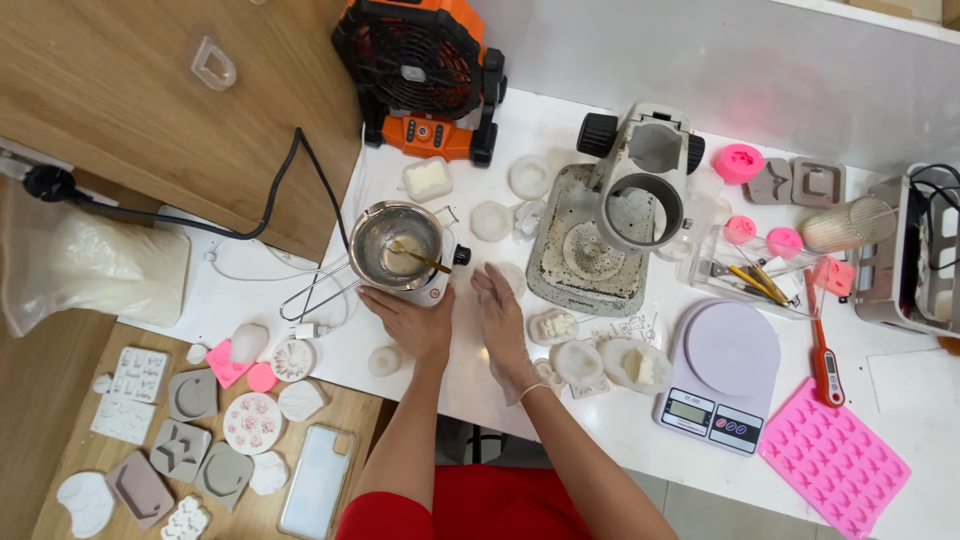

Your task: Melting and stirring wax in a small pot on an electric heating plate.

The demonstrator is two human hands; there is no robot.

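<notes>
- Centrally on the white table [560, 420] stands a small metal melting pot [398, 243] on a white base, with a pale, half-melted mass and a thin gold-coloured stirrer [425, 262] inside it.
- The left hand [412, 320] rests against the near side of the pot's base, fingers curved around it in a loose hold.
- The right hand [503, 318], in a thin clear glove, lies just right of the pot, fingers straight and together, palm turned inward, holding nothing.
- A wire handle [318, 290] sticks out from the pot to the left, and a black cable [250, 225] runs off further left.
- Beyond the pot, at the far edge, sits an orange and black fan [422, 75]; just near it lies a pale block in a clear mould [427, 178].
- To the right of the hands stands a grey, stained machine [610, 225] with a round opening.
- Near the right hand lie clear moulds [600, 362] with white casts.
- Farther right are a white kitchen scale [718, 375], a red probe thermometer [824, 350] and a pink silicone mould sheet [835, 458].
- On the wooden surface at the near left lie grey and white moulds [185, 450] and a clear phone case [318, 480].
</notes>
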